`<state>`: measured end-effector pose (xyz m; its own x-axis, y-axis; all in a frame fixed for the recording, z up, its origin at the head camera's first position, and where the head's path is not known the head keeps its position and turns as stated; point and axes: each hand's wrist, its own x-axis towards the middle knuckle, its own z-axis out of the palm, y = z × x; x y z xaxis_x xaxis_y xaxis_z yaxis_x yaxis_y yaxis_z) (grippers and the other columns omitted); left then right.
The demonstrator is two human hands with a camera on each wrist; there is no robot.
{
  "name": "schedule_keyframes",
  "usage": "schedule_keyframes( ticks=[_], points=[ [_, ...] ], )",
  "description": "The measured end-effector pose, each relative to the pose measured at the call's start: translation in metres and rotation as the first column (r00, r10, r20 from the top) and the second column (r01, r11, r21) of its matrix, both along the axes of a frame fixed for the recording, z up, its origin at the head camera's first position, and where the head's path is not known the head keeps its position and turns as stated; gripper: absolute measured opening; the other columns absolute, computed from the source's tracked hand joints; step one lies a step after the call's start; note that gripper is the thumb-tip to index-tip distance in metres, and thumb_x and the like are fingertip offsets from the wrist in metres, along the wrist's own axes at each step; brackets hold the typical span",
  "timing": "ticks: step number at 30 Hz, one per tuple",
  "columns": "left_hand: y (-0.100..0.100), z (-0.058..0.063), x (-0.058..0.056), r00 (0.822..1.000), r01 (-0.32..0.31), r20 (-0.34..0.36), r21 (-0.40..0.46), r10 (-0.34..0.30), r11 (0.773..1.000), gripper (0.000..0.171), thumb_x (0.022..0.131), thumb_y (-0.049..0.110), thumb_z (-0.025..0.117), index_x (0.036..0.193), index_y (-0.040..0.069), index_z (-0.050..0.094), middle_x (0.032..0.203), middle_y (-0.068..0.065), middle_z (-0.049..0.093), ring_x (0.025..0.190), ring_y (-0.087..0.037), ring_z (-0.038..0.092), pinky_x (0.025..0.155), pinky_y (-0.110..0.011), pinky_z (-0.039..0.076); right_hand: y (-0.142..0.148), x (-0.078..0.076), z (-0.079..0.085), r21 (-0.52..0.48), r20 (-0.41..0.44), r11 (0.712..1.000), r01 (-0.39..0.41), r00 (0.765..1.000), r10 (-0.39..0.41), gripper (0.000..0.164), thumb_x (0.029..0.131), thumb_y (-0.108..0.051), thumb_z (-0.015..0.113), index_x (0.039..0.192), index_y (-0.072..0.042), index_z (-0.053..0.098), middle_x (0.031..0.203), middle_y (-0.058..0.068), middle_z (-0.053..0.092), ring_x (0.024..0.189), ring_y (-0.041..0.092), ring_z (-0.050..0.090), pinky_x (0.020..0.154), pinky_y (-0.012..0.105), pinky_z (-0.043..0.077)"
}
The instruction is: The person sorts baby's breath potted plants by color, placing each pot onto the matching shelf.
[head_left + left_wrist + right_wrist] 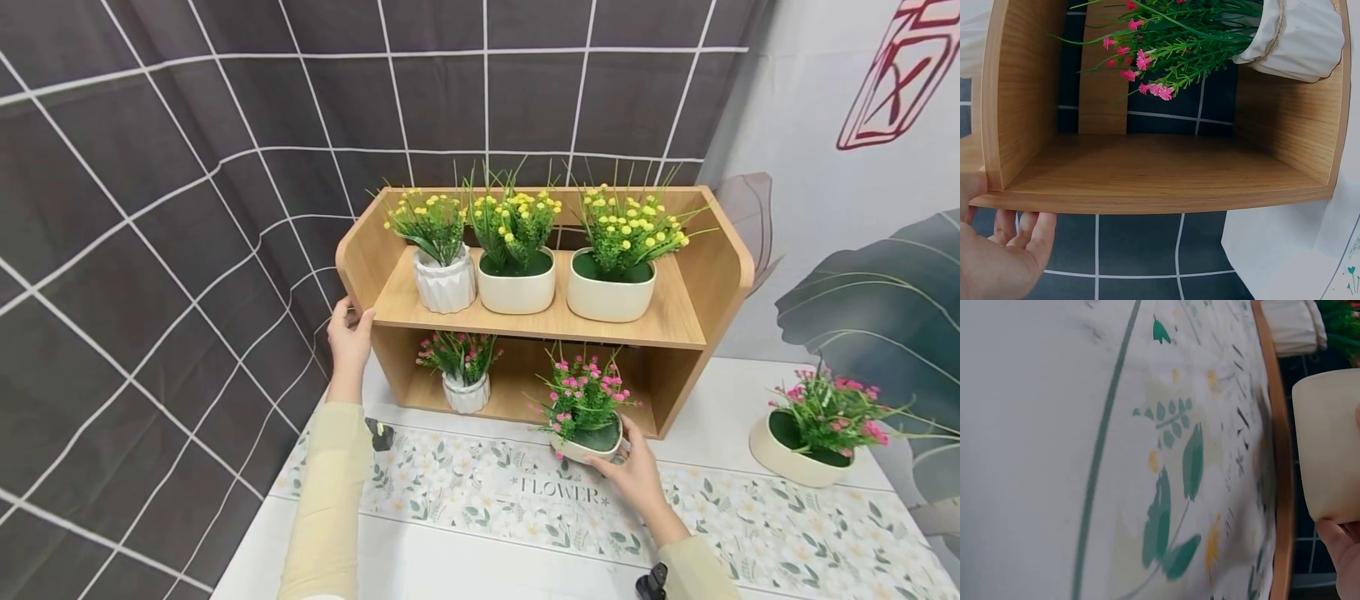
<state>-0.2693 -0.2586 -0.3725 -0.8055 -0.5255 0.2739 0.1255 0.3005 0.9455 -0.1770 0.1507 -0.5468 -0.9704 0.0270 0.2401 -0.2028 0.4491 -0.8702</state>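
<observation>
My left hand (350,337) holds the left side panel of the wooden shelf (731,267); in the left wrist view the thumb is on one side of the board and the fingers (1041,236) on the other. At the front of the lower level, my right hand (637,471) grips an oval cream flowerpot (576,451) with pink flowers, tilted slightly. In the right wrist view the pot (1329,450) is cut off by the frame edge, with fingers against its side. A white fluted pot (467,394) with pink flowers stands to its left on the lower level.
The upper level carries a white fluted pot (445,283) and two oval cream pots (517,292), all with yellow flowers. Another oval cream pot (798,457) with pink flowers stands on the table at right. A floral runner (480,492) lies before the shelf; a dark checked curtain (150,333) hangs left.
</observation>
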Motion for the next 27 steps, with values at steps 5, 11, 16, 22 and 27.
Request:
schedule_keyframes(
  ticks=[5,11,16,22,27],
  points=[
    [0.0,0.0,0.0,1.0,0.001,0.002,0.003,-0.001,1.0,0.036,0.09,0.002,0.059,0.125,-0.001,0.053,0.116,-0.032,0.06,0.106,-0.04,0.059,0.095,-0.045,0.047,-0.006,-0.011,-0.006,-0.008,0.026,1.0,-0.018,1.0,0.018,0.092,0.065,-0.003,0.084,0.139,0.011,0.03,0.133,0.034,0.043,0.122,0.047,0.045,0.099,0.044,0.04],
    [0.0,0.0,0.001,1.0,0.006,0.004,0.007,-0.006,1.0,0.036,0.09,0.003,0.06,0.125,-0.001,0.053,0.117,-0.032,0.059,0.106,-0.039,0.059,0.095,-0.044,0.047,-0.009,-0.019,-0.015,-0.013,0.048,1.0,-0.02,0.999,0.021,0.092,0.067,-0.004,0.083,0.139,0.011,0.029,0.13,0.033,0.043,0.12,0.046,0.045,0.099,0.045,0.041],
    [0.001,-0.001,0.001,1.0,0.006,0.002,0.0,-0.006,1.0,0.036,0.09,0.003,0.06,0.125,-0.001,0.053,0.116,-0.032,0.06,0.106,-0.04,0.059,0.095,-0.045,0.047,-0.011,-0.025,-0.017,-0.032,0.049,0.999,-0.029,0.998,0.03,0.092,0.069,-0.004,0.082,0.14,0.013,0.026,0.131,0.035,0.042,0.121,0.047,0.045,0.099,0.047,0.041],
    [0.001,-0.001,0.002,1.0,-0.002,0.003,-0.005,0.003,1.0,0.037,0.09,0.003,0.06,0.125,-0.002,0.052,0.114,-0.034,0.059,0.106,-0.042,0.058,0.096,-0.046,0.046,-0.013,-0.034,-0.012,-0.071,0.079,0.995,-0.07,0.994,0.076,0.091,0.073,-0.004,0.079,0.139,0.013,0.02,0.135,0.038,0.037,0.125,0.05,0.04,0.104,0.052,0.036],
    [0.0,0.0,0.001,1.0,-0.003,0.006,-0.004,0.003,1.0,0.037,0.09,0.003,0.06,0.125,-0.002,0.052,0.115,-0.033,0.059,0.107,-0.042,0.058,0.096,-0.047,0.046,-0.015,-0.042,-0.009,-0.087,0.143,0.991,-0.102,0.983,0.114,0.089,0.078,-0.009,0.077,0.14,0.012,0.017,0.14,0.039,0.03,0.132,0.049,0.032,0.109,0.052,0.031]
  ],
)
